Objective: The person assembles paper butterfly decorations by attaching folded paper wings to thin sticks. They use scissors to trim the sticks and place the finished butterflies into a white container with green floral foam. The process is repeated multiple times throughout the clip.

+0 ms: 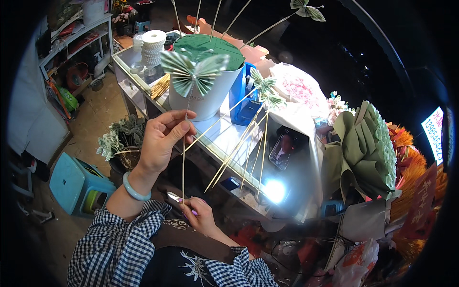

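My left hand [160, 138] pinches a thin wooden stick [183, 167] near its top. Above those fingers, on a thin wire, rises a butterfly [195, 75] folded from pleated green paper. Lower down, my right hand [202, 216] is closed on scissors [175, 196] with purple handles, at the stick's lower end; whether the blades touch the stick I cannot tell. Behind the butterfly stands a white round flower box [205, 103] filled with green floral foam [222, 48]. Several sticks are stuck in it, one topped by another paper butterfly [307, 10].
More paper butterflies on sticks [266, 83] lie at the table's edge, near a blue holder [244, 95] and a bright lamp [274, 191]. Ribbon spools [154, 45] stand at the back left. Wrapped bouquets [299, 86] crowd the right. A blue stool [71, 182] is at left.
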